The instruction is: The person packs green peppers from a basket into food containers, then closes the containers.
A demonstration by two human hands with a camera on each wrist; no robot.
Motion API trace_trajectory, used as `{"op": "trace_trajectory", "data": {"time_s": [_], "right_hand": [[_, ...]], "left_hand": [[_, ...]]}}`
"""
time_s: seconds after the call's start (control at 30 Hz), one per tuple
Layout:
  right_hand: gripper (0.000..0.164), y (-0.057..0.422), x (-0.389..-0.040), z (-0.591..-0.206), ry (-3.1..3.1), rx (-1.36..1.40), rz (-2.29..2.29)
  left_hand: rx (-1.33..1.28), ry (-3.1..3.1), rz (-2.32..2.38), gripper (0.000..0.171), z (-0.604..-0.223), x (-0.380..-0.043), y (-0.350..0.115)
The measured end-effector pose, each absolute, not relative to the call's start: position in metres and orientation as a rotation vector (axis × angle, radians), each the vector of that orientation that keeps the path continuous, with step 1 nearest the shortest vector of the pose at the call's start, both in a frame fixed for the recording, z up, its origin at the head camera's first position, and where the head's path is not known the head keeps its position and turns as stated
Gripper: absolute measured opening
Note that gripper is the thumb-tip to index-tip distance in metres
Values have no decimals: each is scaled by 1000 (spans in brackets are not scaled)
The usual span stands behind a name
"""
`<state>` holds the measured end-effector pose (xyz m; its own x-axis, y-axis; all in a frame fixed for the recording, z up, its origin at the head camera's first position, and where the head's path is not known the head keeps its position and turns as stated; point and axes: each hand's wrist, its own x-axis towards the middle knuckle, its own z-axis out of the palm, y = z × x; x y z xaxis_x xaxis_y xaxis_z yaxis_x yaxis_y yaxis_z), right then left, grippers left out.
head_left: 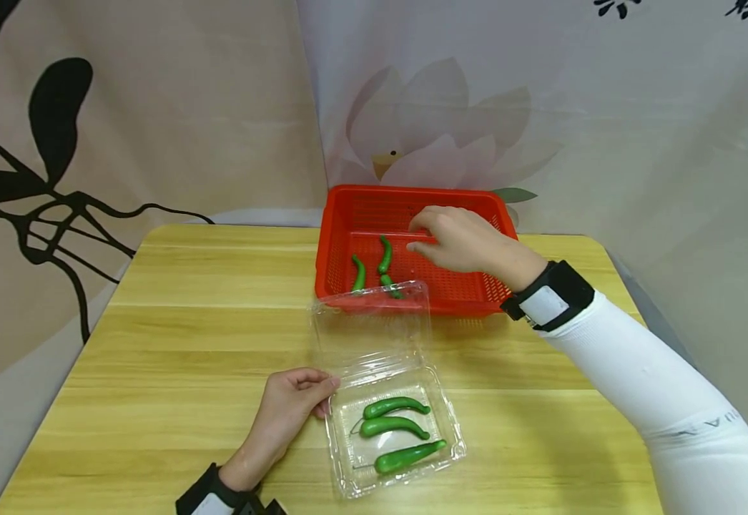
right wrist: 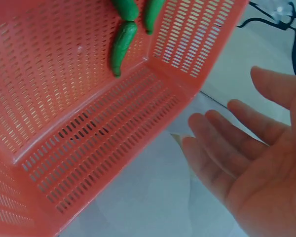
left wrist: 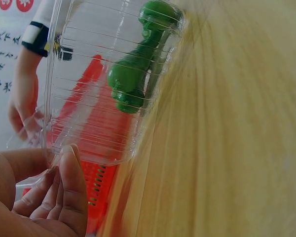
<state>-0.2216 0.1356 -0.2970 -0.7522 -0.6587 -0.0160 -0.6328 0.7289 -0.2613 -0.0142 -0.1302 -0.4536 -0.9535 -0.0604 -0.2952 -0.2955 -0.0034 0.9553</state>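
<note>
My left hand [head_left: 293, 404] pinches the left edge of a clear plastic clamshell box [head_left: 448, 408] between thumb and fingers. Its lid [head_left: 374, 336] is folded back toward the basket. Three green chili peppers [head_left: 392, 427] lie side by side in the box's tray; the left wrist view shows them through the clear wall [left wrist: 126, 76]. Above the red plastic basket [head_left: 342, 193] hovers my right hand [head_left: 460, 239], fingers spread and holding nothing. Inside the basket, three more green peppers [head_left: 385, 254] lie at its left side; the right wrist view shows peppers [right wrist: 122, 48] beyond the basket's near wall.
A wooden table [head_left: 207, 343] carries both box and basket. The basket stands at the table's back edge, against a hanging printed cloth [head_left: 219, 107]. The clamshell lid overlaps the basket's front rim in the head view.
</note>
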Motion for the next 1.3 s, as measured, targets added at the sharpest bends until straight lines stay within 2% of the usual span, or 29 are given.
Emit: {"op": "trace_trajectory", "data": {"time_s": [0.37,0.5,0.63,0.73,1.03,1.1,1.3], "right_hand": [[57,107,-248,-317,2535,-907,-206],[51,99,-256,-330,2471,-894,-140],[35,92,-267,-343,2442,-877,-66],[29,87,-274,-351,2413,-856,-16],[40,75,-283,-364,2321,-986,127],[39,71,-283,-367,2310,-998,137],[21,65,-281,-377,2339,-1000,172]], "left_hand": [[-397,2104,2063,9,-453,-15,-134],[-395,2098,2062,10,-452,-15,-135],[-400,2096,2065,10,-453,-16,-135],[-398,2095,2069,11,-454,-15,-135],[-384,2086,2066,12,-454,-16,-135],[-391,2085,2063,12,-454,-16,-135],[-380,2074,2069,13,-454,-16,-136]]}}
